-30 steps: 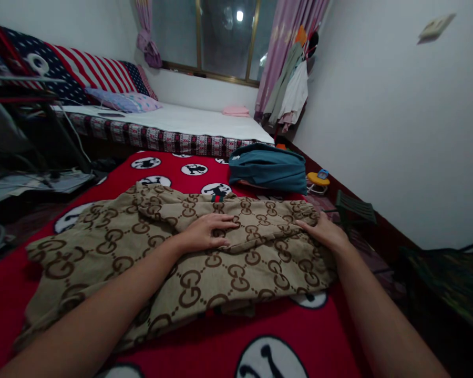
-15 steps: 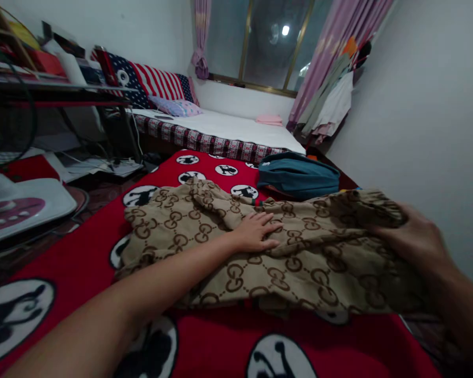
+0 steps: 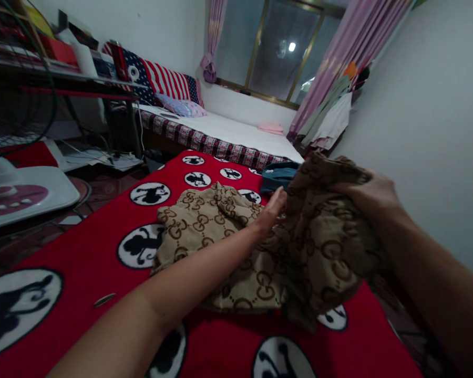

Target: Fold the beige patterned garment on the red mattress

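A tan garment (image 3: 205,226) with a brown ring pattern lies on a red blanket (image 3: 102,252) printed with black-and-white round figures. My right hand (image 3: 372,194) grips the garment's right end and holds it lifted off the blanket, folded over toward the middle. My left hand (image 3: 274,207) rests on the garment's middle with its fingers stretched out, right beside the raised part. A folded teal garment (image 3: 278,176) sits behind, partly hidden by the lifted cloth.
A bed (image 3: 228,131) with a white sheet, a flag-pattern cushion (image 3: 165,81) and pillows stands under the window (image 3: 284,50). A fan base (image 3: 19,194) and a cluttered rack (image 3: 43,73) are at left. Clothes (image 3: 327,121) hang by the pink curtain; a white wall runs along the right.
My right hand has lifted the garment's right end off the blanket and swung it up and leftward over the middle. My left hand stayed pressed on the garment. The view has turned left.
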A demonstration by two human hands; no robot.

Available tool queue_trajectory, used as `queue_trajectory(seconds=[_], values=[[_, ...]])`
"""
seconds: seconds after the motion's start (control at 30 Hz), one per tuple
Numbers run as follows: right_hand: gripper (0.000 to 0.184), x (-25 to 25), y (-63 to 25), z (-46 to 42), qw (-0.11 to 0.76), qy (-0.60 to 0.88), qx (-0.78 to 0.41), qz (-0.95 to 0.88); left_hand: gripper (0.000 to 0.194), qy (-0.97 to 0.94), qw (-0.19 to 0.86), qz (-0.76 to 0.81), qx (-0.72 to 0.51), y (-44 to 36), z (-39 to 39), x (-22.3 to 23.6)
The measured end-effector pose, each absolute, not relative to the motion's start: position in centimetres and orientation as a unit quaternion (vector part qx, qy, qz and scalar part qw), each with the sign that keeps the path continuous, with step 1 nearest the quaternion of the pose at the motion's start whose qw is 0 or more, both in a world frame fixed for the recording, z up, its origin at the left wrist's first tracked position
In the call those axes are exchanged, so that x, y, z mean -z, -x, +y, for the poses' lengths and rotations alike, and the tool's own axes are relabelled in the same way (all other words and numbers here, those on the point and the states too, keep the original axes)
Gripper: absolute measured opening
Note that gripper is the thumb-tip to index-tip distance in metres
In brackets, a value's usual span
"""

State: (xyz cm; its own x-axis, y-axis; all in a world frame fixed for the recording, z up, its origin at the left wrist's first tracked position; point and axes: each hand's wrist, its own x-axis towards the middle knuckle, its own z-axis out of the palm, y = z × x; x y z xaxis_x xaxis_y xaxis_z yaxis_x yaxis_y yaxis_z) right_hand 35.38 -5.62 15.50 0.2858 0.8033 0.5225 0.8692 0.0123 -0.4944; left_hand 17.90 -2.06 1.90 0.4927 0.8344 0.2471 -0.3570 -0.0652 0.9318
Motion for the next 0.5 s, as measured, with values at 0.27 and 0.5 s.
queue_trajectory(seconds=[0.27,0.5], values=[[0.079,-10.9,-14.8,1.0,0.423,0.556,-0.196,-0.688,0.074,-0.495,0.551,0.418,-0.527,-0.6,-0.5,-6.9],[0.074,-6.8,-13.1,-3.2,0.367,0.410,-0.424,-0.720,0.080,-0.553,0.340,0.619,-0.442,8.9,0.9,-0.9]])
